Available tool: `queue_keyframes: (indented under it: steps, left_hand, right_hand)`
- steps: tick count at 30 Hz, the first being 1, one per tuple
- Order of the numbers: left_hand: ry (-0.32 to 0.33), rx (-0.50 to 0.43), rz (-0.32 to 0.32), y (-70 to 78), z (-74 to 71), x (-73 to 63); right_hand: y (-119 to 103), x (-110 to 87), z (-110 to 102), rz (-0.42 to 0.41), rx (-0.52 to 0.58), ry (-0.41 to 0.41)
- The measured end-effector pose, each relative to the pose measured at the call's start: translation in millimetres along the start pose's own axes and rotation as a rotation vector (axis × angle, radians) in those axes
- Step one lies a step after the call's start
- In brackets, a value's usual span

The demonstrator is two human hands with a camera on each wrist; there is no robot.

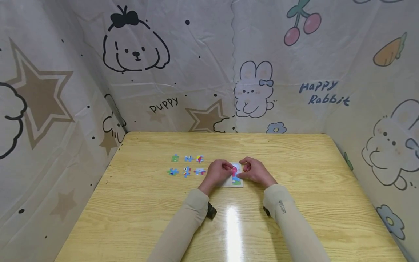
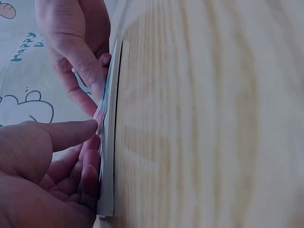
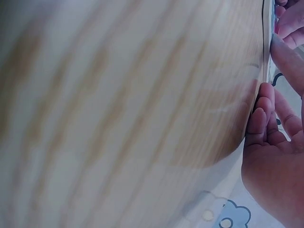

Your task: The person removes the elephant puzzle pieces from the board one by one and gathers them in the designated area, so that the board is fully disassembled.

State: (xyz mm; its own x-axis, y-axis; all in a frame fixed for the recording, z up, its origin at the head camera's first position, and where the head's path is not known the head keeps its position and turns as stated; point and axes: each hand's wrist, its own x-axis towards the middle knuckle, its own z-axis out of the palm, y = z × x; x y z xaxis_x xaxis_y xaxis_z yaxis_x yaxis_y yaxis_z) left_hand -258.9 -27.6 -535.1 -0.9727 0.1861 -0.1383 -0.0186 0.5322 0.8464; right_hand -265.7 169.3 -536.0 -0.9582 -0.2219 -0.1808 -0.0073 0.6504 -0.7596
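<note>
A small puzzle board (image 1: 226,183) lies on the table, its right part filled with colourful pieces. My left hand (image 1: 218,172) is over its left side, and the thumb tip presses on a pink-red puzzle piece (image 1: 234,170). In the left wrist view, the left thumb (image 2: 71,134) is straight, while the other fingers bend loosely beside the board's face (image 2: 108,190). From the right, my right hand (image 1: 256,171) touches the filled part with its thumb (image 3: 287,59). Its other fingers rest by the board's right edge. The hands partly hide the pieces under them.
Left of the board, several loose puzzle pieces lie in two rows, including a green piece (image 1: 175,158), a yellow-and-red piece (image 1: 199,158) and a blue piece (image 1: 187,171). The wooden table (image 1: 131,203) is bordered by a patterned cloth (image 1: 203,65) at its back and sides.
</note>
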Motion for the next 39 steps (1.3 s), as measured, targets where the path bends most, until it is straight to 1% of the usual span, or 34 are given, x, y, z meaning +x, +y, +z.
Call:
queue_keyframes:
  steps: [4, 16, 20, 28, 32, 39]
  left_hand:
    - [0.025, 0.004, 0.000, 0.5, 1.6, 0.6]
    - [0.057, 0.018, 0.001, -1.6, 4.2, 4.9]
    - [0.071, 0.014, 0.013, -3.1, 5.4, 6.8]
    - [0.041, 0.039, 0.055, -3.7, 5.1, 8.2]
    - [0.051, 0.035, 0.080, -4.3, 5.0, 8.4]
    - [0.062, 0.027, 0.070, -5.1, 5.6, 9.9]
  right_hand:
    - [0.7, 0.2, 0.5, 0.004, -0.008, 0.003]
    - [2.0, 0.0, 1.1, 0.017, 0.021, -0.004]
    - [1.9, -0.1, 0.8, 0.011, 0.025, -0.004]
    - [0.5, -0.3, 0.4, 0.009, 0.011, -0.004]
    - [1.0, 0.2, 0.5, 0.008, 0.009, -0.008]
    - [2.9, 0.6, -1.6, -0.008, 0.031, -0.019]
